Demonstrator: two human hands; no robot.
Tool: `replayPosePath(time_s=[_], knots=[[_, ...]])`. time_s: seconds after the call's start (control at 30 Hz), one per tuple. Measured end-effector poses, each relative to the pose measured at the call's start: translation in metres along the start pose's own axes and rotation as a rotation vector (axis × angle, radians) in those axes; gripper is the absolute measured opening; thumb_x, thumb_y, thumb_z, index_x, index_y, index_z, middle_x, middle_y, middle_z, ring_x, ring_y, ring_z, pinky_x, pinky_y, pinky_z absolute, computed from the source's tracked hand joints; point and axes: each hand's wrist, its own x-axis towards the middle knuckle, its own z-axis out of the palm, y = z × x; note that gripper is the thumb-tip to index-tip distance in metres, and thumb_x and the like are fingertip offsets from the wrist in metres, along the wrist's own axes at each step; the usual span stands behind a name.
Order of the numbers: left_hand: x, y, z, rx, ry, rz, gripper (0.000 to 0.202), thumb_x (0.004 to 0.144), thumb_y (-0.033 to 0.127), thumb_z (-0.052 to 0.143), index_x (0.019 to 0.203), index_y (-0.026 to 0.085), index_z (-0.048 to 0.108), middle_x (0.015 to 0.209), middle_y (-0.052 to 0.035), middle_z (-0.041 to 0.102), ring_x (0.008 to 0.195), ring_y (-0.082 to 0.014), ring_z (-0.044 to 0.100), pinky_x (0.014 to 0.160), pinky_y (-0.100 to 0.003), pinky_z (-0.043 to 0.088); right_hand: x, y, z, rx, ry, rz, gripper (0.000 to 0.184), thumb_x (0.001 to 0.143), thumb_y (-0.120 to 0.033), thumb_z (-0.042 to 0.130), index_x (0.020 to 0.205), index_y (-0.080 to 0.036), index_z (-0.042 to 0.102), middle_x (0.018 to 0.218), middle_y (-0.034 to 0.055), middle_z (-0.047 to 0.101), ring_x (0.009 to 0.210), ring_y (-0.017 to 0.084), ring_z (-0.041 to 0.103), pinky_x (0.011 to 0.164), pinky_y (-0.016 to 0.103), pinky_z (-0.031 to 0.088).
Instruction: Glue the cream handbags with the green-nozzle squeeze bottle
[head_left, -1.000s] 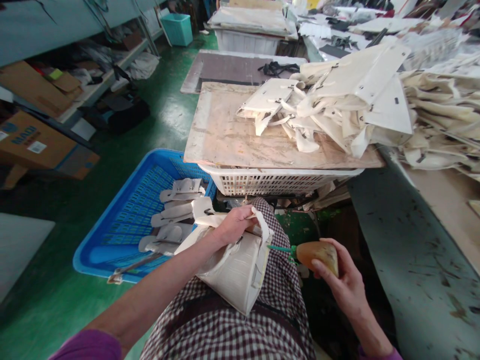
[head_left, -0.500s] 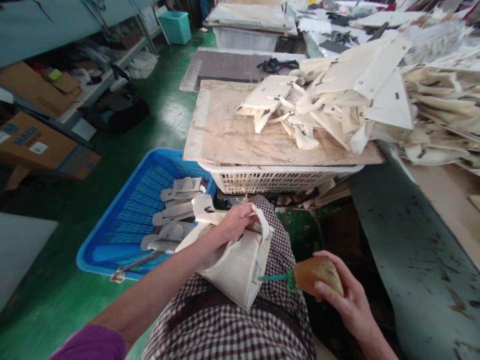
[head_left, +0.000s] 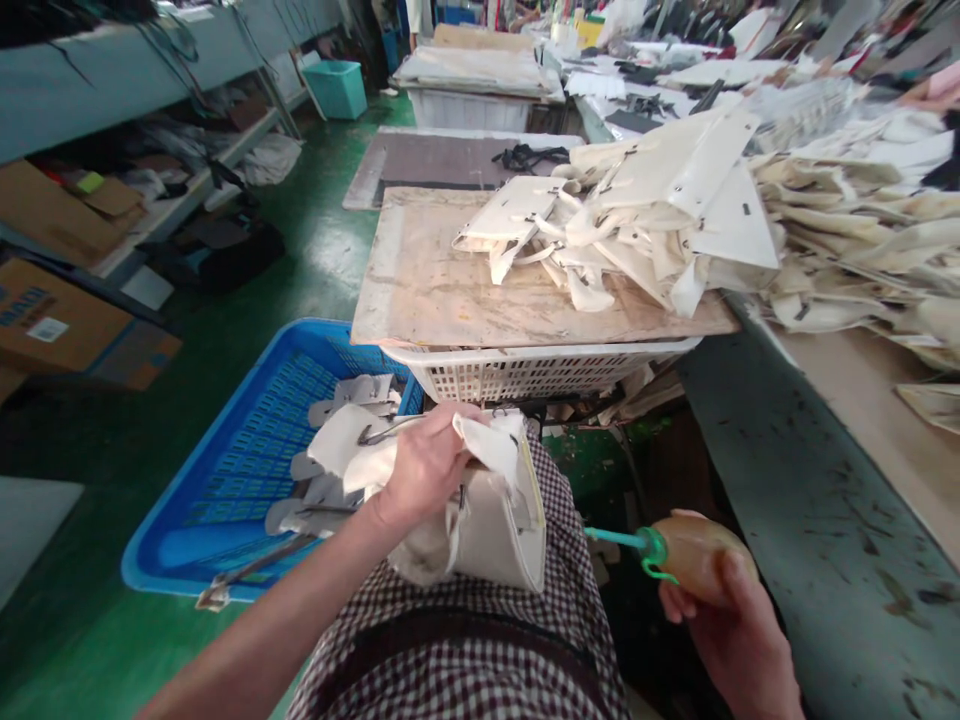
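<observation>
On my lap, over a checked apron, rests a cream-coloured bag piece with flaps and straps. My left hand grips its upper part, fingers partly hidden behind the fabric. To the right, my right hand is wrapped round a squeeze bottle of amber fluid, likely glue. The bottle's green nozzle points left, its tip apart from the bag piece. Left of my lap, a blue plastic basket holds several pale strap-like pieces.
Ahead, a worn board lies across a white basket, with a heap of cream bag pieces on it. A grey-green table stands to the right. Cardboard boxes and a teal bin are at the left.
My right hand has drawn the bottle away to the right, so the nozzle tip has left the bag piece's edge. My left hand has turned the bag piece, and the view has shifted.
</observation>
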Motion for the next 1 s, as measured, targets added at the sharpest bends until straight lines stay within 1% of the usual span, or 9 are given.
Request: replayPosePath(time_s=[0.1, 0.13, 0.27, 0.4, 0.53, 0.63, 0.77, 0.87, 1.0], knots=[[-0.025, 0.031, -0.014, 0.139, -0.141, 0.228, 0.019, 0.096, 0.010, 0.045, 0.102, 0.018, 0.062, 0.097, -0.0058, 0.071, 0.094, -0.0178, 0.065, 0.085, -0.029, 0.053, -0.004, -0.002, -0.008, -0.084, -0.013, -0.025, 0.040, 0.094, -0.048, 0.052, 0.123, -0.021, 0.062, 0.081, 0.0061, 0.064, 0.047, 0.017, 0.050, 0.040, 0.032, 0.045], [-0.033, 0.041, -0.018, 0.143, -0.194, 0.263, 0.020, 0.096, 0.010, 0.044, 0.103, 0.017, 0.061, 0.097, -0.0064, 0.071, 0.094, -0.0181, 0.066, 0.085, -0.029, 0.054, -0.007, -0.002, -0.010, -0.115, -0.017, -0.038, 0.040, 0.094, -0.047, 0.052, 0.123, -0.022, 0.061, 0.081, 0.0060, 0.064, 0.047, 0.018, 0.051, 0.040, 0.033, 0.046], [-0.057, 0.061, -0.034, 0.068, -0.323, 0.191, 0.026, 0.093, 0.003, 0.041, 0.104, 0.017, 0.060, 0.095, -0.0058, 0.071, 0.093, -0.0165, 0.065, 0.083, -0.026, 0.054, -0.015, 0.001, -0.013, -0.169, -0.034, -0.012, 0.042, 0.091, -0.047, 0.058, 0.126, -0.024, 0.058, 0.087, 0.0066, 0.065, 0.053, 0.020, 0.054, 0.041, 0.032, 0.048], [-0.064, 0.050, -0.043, 0.051, -0.349, 0.007, 0.018, 0.089, 0.004, 0.053, 0.084, 0.018, 0.062, 0.093, -0.0042, 0.070, 0.088, -0.0173, 0.062, 0.079, -0.028, 0.051, -0.017, 0.010, -0.013, -0.269, -0.073, 0.011, 0.050, 0.081, -0.044, 0.074, 0.126, -0.025, 0.059, 0.092, 0.0055, 0.066, 0.059, 0.021, 0.057, 0.046, 0.031, 0.052], [-0.071, 0.037, -0.047, -0.189, -0.252, -0.317, 0.015, 0.085, 0.007, 0.052, 0.080, 0.018, 0.062, 0.086, -0.0041, 0.065, 0.081, -0.0173, 0.060, 0.070, -0.027, 0.049, -0.012, 0.019, -0.004, -0.421, -0.113, -0.055, 0.053, 0.077, -0.046, 0.079, 0.123, -0.027, 0.062, 0.106, 0.0066, 0.067, 0.079, 0.027, 0.065, 0.052, 0.030, 0.057], [-0.075, 0.036, -0.049, -0.355, -0.196, -0.417, 0.016, 0.088, 0.019, 0.053, 0.073, 0.017, 0.059, 0.079, -0.0037, 0.061, 0.075, -0.0173, 0.057, 0.063, -0.027, 0.045, -0.002, 0.023, 0.007, -0.480, -0.188, -0.112, 0.052, 0.075, -0.045, 0.081, 0.121, -0.027, 0.063, 0.107, 0.0061, 0.068, 0.086, 0.028, 0.067, 0.061, 0.031, 0.060], [-0.077, 0.036, -0.048, -0.351, -0.216, -0.339, 0.029, 0.094, 0.035, 0.055, 0.072, 0.017, 0.062, 0.082, -0.0053, 0.061, 0.078, -0.0186, 0.057, 0.068, -0.029, 0.045, 0.014, 0.023, 0.025, -0.519, -0.267, -0.206, 0.050, 0.077, -0.043, 0.081, 0.120, -0.027, 0.062, 0.110, 0.0052, 0.067, 0.094, 0.027, 0.067, 0.079, 0.034, 0.058], [-0.077, 0.034, -0.048, -0.285, -0.255, -0.212, 0.038, 0.097, 0.041, 0.053, 0.071, 0.015, 0.063, 0.086, -0.0064, 0.062, 0.081, -0.0181, 0.057, 0.073, -0.030, 0.045, 0.026, 0.024, 0.037, -0.559, -0.323, -0.259, 0.050, 0.079, -0.045, 0.079, 0.121, -0.026, 0.060, 0.108, 0.0055, 0.067, 0.092, 0.027, 0.066, 0.077, 0.035, 0.057], [-0.076, 0.035, -0.050, -0.244, -0.264, -0.178, 0.042, 0.098, 0.045, 0.051, 0.072, 0.015, 0.062, 0.087, -0.0055, 0.062, 0.079, -0.0165, 0.056, 0.075, -0.029, 0.045, 0.039, 0.028, 0.048, -0.624, -0.394, -0.313, 0.049, 0.082, -0.045, 0.077, 0.123, -0.025, 0.058, 0.108, 0.0059, 0.065, 0.094, 0.027, 0.065, 0.083, 0.037, 0.054]])
